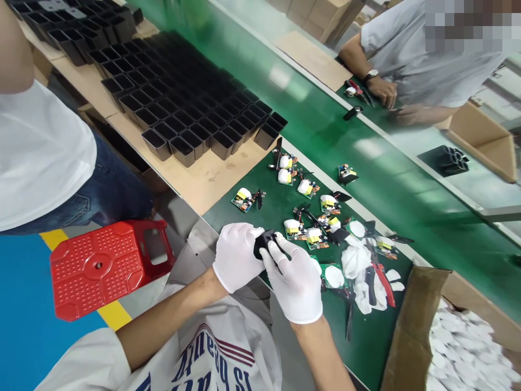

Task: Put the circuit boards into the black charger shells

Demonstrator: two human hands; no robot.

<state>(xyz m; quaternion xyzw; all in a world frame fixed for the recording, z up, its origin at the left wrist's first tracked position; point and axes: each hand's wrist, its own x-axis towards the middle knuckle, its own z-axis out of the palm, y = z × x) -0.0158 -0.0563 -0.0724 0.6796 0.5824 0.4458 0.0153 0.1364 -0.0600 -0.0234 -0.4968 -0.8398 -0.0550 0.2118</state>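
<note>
In front of my body, my left hand, in a white glove, grips a small black plastic case from its left side. My right hand, also gloved in white, closes its fingers on the right and near side of the same case. Most of the case is covered by the gloves, so its inside does not show. Just beyond my hands, several green circuit boards with white pads, yellow parts and black pieces lie on the green work surface. One circuit board sits apart at the left.
Rows of black open cases stand on a wooden board. Red-handled pliers lie on white gloves. A cardboard box holds white pads. A green conveyor runs beyond; a co-worker sits across it. A red stool is left.
</note>
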